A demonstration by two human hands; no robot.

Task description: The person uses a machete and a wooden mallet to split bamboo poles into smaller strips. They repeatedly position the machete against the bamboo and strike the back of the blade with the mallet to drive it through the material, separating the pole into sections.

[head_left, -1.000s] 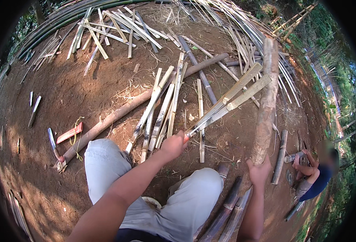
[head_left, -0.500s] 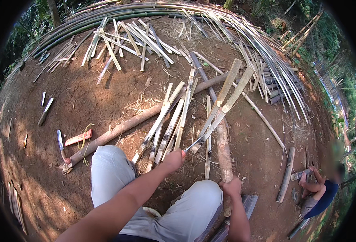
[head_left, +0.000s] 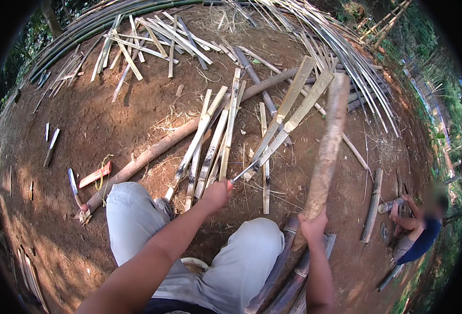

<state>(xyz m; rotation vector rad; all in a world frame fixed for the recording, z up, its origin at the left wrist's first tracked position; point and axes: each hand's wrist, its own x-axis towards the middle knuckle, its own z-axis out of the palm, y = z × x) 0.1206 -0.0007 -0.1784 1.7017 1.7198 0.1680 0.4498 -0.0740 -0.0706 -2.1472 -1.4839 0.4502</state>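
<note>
My left hand (head_left: 217,194) is closed round the orange handle of a knife (head_left: 241,175). Its blade runs into a split bamboo piece (head_left: 293,102), whose two halves spread apart in a V away from me. The near end of the bamboo is dark. In my right hand (head_left: 313,226), fingers wrapped round its lower end, a thick wooden stick (head_left: 329,141) stands raised beside the bamboo. Several narrow bamboo strips (head_left: 210,146) lean over a long log (head_left: 158,150) just beyond my left hand.
Left of my knee lie a red sheath (head_left: 95,175) with a yellow cord and a second blade (head_left: 74,183). More split strips (head_left: 152,42) are heaped at the far side. Dark bamboo poles (head_left: 299,277) rest by my right leg. A co-worker (head_left: 417,230) sits at the right, holding bamboo.
My right hand has lifted the wooden stick from beside the bamboo, its upper end now higher and further right. The left hand keeps its hold on the knife. The view has shifted slightly.
</note>
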